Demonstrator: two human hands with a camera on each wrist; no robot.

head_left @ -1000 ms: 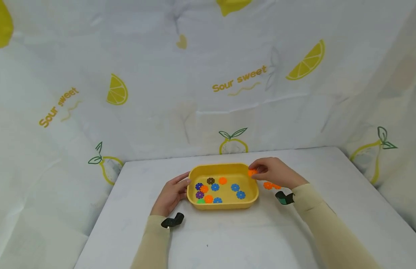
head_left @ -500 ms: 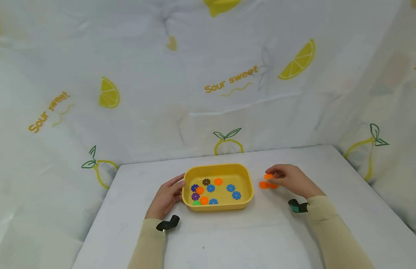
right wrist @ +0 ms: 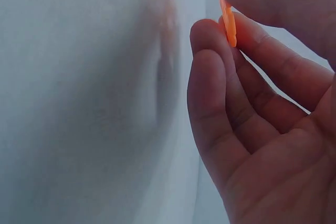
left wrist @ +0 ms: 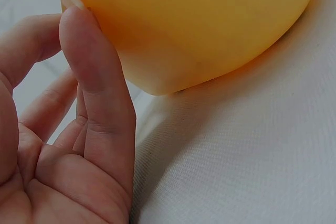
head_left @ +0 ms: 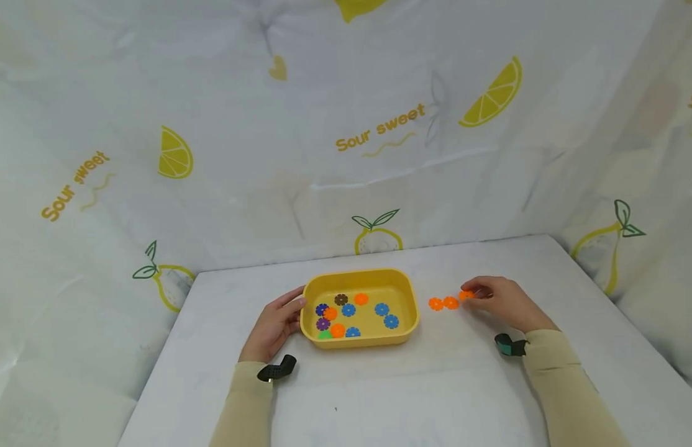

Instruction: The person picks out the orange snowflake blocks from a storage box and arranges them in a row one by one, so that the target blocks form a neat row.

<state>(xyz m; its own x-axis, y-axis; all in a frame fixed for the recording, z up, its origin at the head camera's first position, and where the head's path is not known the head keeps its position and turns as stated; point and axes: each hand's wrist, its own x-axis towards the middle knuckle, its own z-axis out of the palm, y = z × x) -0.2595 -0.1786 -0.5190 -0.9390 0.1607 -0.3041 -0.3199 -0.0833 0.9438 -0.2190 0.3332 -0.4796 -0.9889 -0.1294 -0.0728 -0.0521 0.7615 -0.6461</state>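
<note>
My left hand grips the left end of a shallow yellow plastic basin, thumb on its rim; the left wrist view shows the thumb against the basin wall. Off to the right, my right hand pinches an orange snowflake disc, seen edge-on between thumb and fingers as an orange disc in the right wrist view. Just left of those fingertips, two orange snowflake discs lie side by side on the table: the nearer disc and the farther disc.
Several snowflake discs lie in the basin, among them a brown disc, a blue disc, a purple disc and a partly hidden green disc. A white cloth covers the table; a lemon-print curtain hangs behind it.
My right hand has carried the orange disc from the basin's right rim to the right, past the two discs on the table. The left hand keeps its grip; the head view has shifted slightly.
</note>
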